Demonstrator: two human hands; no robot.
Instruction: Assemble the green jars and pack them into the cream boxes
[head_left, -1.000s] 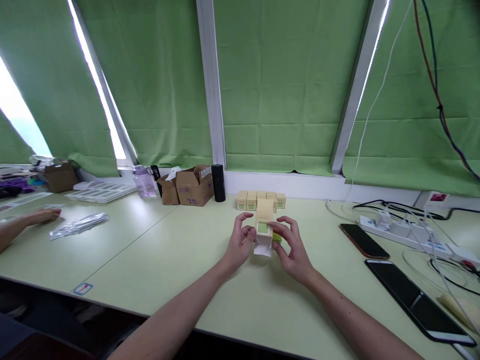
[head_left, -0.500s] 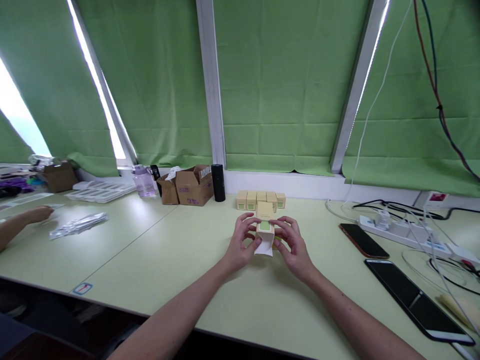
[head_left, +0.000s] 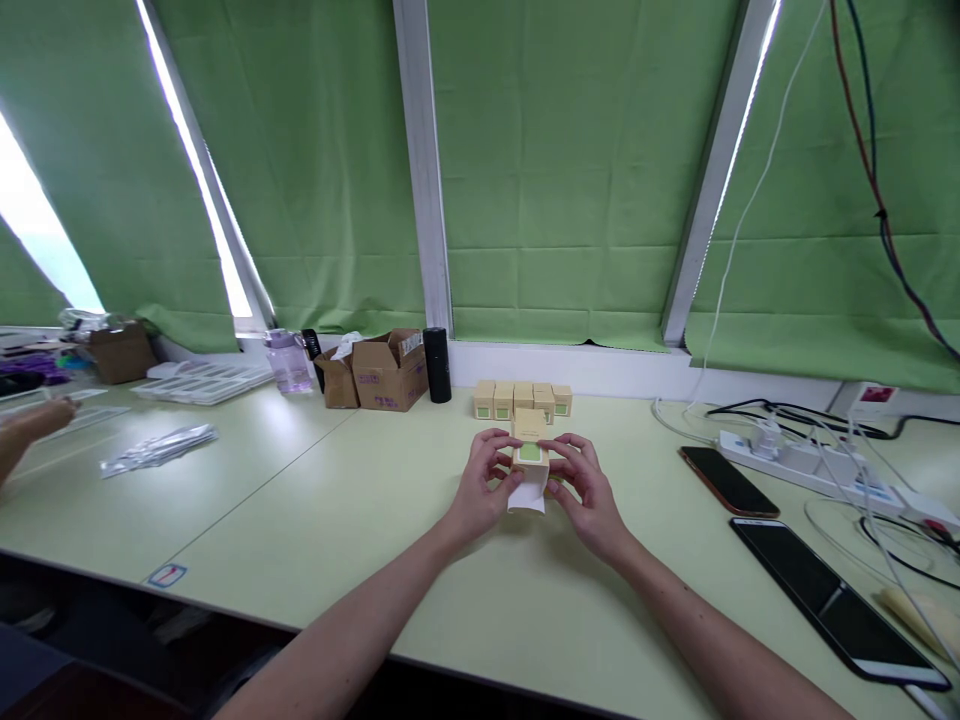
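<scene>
Between my two hands is a small cream carton (head_left: 530, 456) with a green panel on its side. Its near flap hangs open with the white inside showing, and another flap stands up at the far end. My left hand (head_left: 487, 478) grips the carton's left side, thumb near the white flap. On the right side, my right hand (head_left: 585, 490) holds it with bent fingers and the thumb by the flap's edge. Behind the carton, several closed cartons (head_left: 504, 400) of the same kind stand in a row.
Right of my hands lie two phones (head_left: 727, 480) beside a white power strip (head_left: 810, 468) with tangled cables. A black cylinder (head_left: 436, 365), a cardboard box (head_left: 386, 375) and a purple bottle (head_left: 287, 362) stand at the back. Plastic bags (head_left: 159, 450) and another person's hand (head_left: 41, 420) are at left.
My hands and the carton have hardly moved; a yellow bit by my right thumb shows less now. The other person's hand at far left has shifted left.
</scene>
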